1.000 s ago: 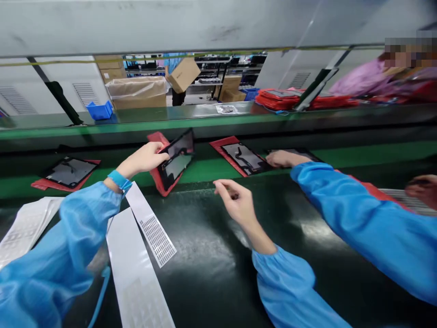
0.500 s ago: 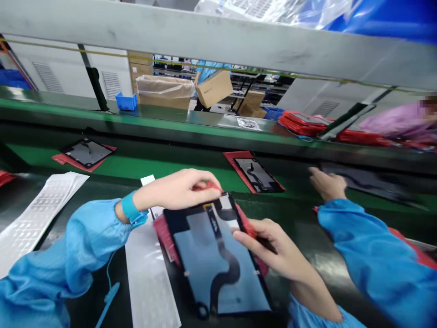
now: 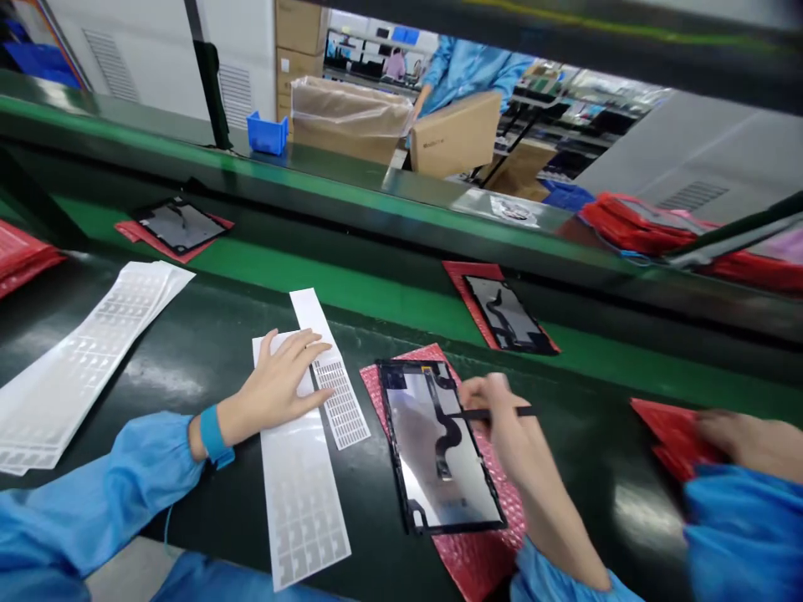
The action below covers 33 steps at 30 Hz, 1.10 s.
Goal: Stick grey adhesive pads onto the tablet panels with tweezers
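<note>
My left hand [image 3: 282, 383] lies open, fingers spread, across a white sticker sheet [image 3: 301, 468] and the edge of a narrower label strip [image 3: 342, 405]. In front of my right hand [image 3: 509, 426] is a tablet screen panel [image 3: 432, 418], back side up, on a red bubble-wrap bag [image 3: 477, 560]. A dark wavy flex cable [image 3: 447, 435] runs down the panel's silvery back. Pinched in my right fingers are thin black tweezers [image 3: 467, 415], their tip reaching over the panel near the cable. Whether the tip touches the cable, I cannot tell.
On the green strip behind lie two more panels, one right [image 3: 507, 313] and one left [image 3: 181, 226], each on red wrap. White sticker sheets [image 3: 81, 359] are at left. A co-worker's hand [image 3: 753, 447] touches a red bag [image 3: 671, 435] at right.
The panel, held in both hands before, now rests on its red bag. My left hand has moved left onto the sheets. The co-worker's hand has gone from a panel to a red bag.
</note>
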### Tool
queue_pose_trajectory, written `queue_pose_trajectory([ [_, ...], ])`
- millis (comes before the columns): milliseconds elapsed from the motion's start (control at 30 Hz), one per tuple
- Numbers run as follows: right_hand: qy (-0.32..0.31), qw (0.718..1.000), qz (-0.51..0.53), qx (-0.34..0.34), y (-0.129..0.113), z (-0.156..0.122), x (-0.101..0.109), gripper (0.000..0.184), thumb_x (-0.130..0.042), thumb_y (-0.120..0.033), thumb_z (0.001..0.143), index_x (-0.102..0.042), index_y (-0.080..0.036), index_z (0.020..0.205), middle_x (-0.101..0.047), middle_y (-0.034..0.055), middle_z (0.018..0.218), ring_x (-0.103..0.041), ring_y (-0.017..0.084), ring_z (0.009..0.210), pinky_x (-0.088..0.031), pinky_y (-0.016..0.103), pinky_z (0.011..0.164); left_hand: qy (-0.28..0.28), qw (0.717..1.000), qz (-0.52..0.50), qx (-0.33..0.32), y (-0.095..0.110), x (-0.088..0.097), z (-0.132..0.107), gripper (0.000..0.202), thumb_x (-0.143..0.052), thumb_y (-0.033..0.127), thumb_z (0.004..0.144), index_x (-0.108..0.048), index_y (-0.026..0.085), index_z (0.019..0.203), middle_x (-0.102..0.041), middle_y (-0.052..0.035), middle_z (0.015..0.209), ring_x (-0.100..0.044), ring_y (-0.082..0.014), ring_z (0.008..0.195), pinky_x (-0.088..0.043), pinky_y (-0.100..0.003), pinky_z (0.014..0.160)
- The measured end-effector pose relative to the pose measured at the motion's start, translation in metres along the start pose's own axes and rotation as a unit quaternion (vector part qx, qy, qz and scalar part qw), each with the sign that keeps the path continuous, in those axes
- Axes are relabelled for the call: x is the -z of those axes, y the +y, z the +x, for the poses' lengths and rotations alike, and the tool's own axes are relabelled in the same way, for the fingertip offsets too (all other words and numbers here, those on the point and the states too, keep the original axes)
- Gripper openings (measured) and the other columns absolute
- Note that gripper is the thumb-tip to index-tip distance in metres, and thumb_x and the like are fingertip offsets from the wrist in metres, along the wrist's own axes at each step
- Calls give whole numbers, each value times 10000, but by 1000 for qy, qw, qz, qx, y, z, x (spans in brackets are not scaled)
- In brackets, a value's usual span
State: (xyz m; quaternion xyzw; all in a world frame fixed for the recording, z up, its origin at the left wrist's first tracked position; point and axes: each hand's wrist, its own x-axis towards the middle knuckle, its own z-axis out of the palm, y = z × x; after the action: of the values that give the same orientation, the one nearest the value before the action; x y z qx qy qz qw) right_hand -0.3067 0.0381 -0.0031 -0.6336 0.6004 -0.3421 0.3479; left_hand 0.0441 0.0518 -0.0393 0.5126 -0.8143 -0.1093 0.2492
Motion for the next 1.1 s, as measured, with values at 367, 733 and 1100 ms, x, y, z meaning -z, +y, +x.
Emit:
queue_pose_trajectory([
  [367,-273,928,251,-19,-12,-44,-114,245,-799,-411,916,-833,-207,1047,-707,105,1056,-669,155,728,-563,221,573,73,994,-38,-66,15,-24,-88,377,-783,517,900,-678,248,1142,-770,36,1072,-674,-209,1149,-98,-469,1221],
  [733,-226,949,219,-37,-9,-51,-130,230,-807,-390,904,-815,-193,1022,-775,88,939,-685,147,654,-570,213,573,74,992,-103,-23,14,-26,-90,261,-739,501,939,-712,249,1003,-757,34,1022,-688,-160,1008,-168,-435,1184],
  [1100,-219,957,190,-32,-10,-53,-131,252,-817,-400,881,-806,-169,982,-765,66,815,-655,161,622,-525,244,558,51,994,-90,-36,14,-28,-92,181,-700,429,989,-723,252,965,-735,47,980,-654,-137,958,-171,-425,1152],
])
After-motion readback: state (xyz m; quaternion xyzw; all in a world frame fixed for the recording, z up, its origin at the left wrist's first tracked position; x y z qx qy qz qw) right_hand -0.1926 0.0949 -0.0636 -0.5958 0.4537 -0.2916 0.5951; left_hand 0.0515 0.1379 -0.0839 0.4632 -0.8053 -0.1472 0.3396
